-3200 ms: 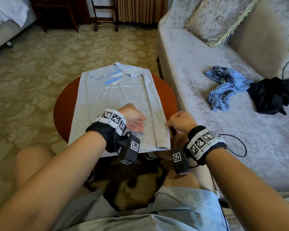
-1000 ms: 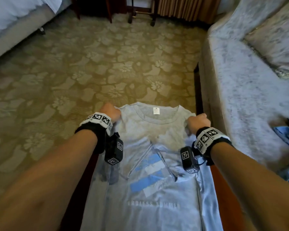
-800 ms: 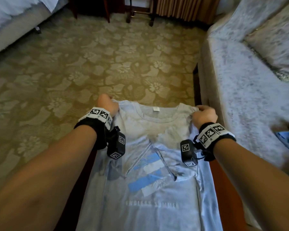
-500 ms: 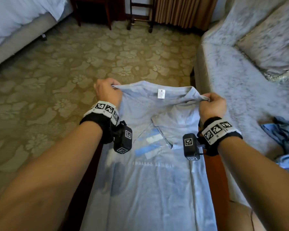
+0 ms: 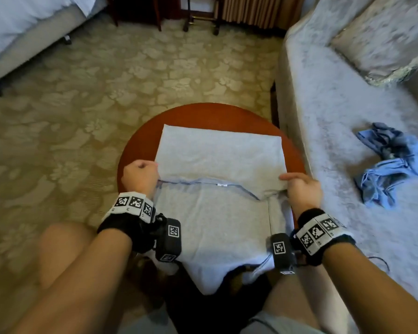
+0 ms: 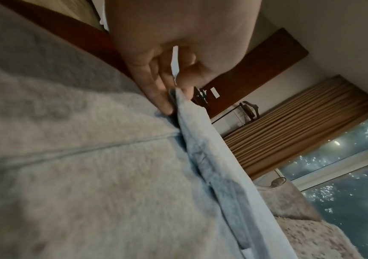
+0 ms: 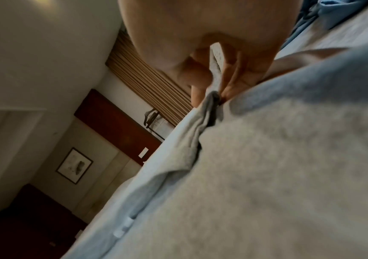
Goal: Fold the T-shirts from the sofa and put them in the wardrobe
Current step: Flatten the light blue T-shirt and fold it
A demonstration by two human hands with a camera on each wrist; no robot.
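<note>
Soft, light grey cotton T-shirt (image 5: 219,165) spread on the round reddish-brown wooden tabletop (image 5: 135,150), collar end doubled over toward the hem, near end drooping off the edge below both wrists. Left hand (image 5: 139,175) pinching the left shoulder corner between thumb and fingers (image 6: 156,91); right hand (image 5: 301,189) pinching the right corner likewise. Limp, likely to sag and wrinkle; best held at both corners, kept taut. Crumpled blue T-shirt (image 5: 393,165) on the pale sofa (image 5: 336,112), beyond the right hand.
</note>
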